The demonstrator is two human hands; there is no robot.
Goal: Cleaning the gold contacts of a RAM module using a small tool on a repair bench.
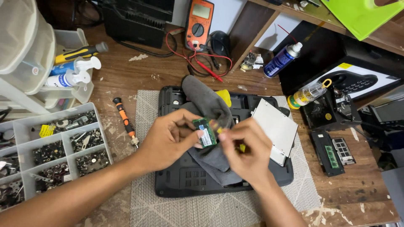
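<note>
Left hand (168, 136) grips a green memory stick (205, 132) above the laptop (181, 176); right hand (246, 149) pinches its 3 o'clock edge (likely mid-cleaning). Steady, light rubbing seems called for.

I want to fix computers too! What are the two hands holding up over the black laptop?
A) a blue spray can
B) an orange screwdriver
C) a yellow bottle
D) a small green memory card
D: the left hand and right hand pinch a small green memory card above the grey cloth on the upturned black laptop.
</note>
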